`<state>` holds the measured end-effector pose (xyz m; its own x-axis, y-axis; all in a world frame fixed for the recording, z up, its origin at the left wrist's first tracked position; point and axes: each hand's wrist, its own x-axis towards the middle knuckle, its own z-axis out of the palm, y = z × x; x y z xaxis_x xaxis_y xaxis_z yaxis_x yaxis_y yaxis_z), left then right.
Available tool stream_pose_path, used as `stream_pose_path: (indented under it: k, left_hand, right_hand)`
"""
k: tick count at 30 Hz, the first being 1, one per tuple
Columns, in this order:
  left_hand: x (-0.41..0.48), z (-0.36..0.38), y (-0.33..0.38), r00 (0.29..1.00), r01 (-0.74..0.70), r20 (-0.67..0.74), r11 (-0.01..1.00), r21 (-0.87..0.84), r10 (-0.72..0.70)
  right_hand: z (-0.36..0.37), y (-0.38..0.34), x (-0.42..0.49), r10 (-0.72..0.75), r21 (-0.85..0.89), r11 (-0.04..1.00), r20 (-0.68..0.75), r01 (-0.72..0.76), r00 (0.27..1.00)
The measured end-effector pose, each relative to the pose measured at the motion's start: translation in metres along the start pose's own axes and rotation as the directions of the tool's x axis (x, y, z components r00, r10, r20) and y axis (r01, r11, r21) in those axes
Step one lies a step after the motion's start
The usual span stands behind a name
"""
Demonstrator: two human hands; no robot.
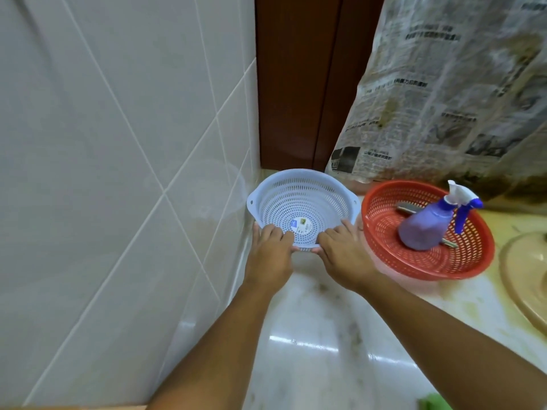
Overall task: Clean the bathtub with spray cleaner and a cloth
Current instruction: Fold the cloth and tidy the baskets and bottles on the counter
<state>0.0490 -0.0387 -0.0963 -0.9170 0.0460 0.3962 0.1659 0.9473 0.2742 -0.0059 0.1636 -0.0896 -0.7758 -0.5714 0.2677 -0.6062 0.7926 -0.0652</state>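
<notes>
Upper left and centre left of the frame: a pale tiled wall (103, 143) filled that side and met the glossy, stained counter (310, 335) along a diagonal edge. Top centre: a dark brown wooden panel (296, 84) stood behind the counter's far end. Upper right: a sheet printed like newspaper (444, 84) hung down to the counter and closed off what was behind it.

Centre: a pale blue colander (299, 187) sat in the corner against the wall, holding nothing but a sticker (299, 224) on its floor. The left hand (270, 253) and the right hand (346, 255) each gripped its near rim, fingers curled over the edge into the bowl; the thumbs were mostly hidden.

Right of centre: a red mesh basket (461, 261) stood just beside the colander, apart from both hands. The spray bottle (426, 229) (purple body, blue-and-white trigger head) lay tilted inside it, nozzle toward the upper right. A dark, slim object (407, 208) lay beneath the bottle, mostly covered and not identifiable.

Right edge: the beige rim of a basin (515, 276) was cut off by the frame. Bottom right: a green item (435, 403) showed only a corner past the right forearm; what it was could not be told.
</notes>
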Motion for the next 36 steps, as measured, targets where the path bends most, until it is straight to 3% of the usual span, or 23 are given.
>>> stream_pose_path:
  k: [14, 27, 36]
  left_hand:
    - [-0.117, -0.038, 0.043, 0.999, 0.038, -0.040, 0.999, 0.015, -0.037]
    - [-0.261, -0.096, 0.100, 0.990, 0.115, 0.076, 0.989, 0.092, -0.123]
    - [-0.294, -0.115, 0.091, 0.991, 0.064, 0.109, 0.995, 0.070, -0.071]
  right_hand:
    - [-0.002, -0.045, -0.103, -0.107, 0.109, 0.984, -0.279, 0.142, 0.954]
    - [-0.032, -0.116, -0.231, -0.183, 0.061, 0.978, -0.221, 0.201, 0.958]
    - [-0.047, -0.151, -0.257, -0.149, 0.063, 0.985, -0.168, 0.162, 0.974]
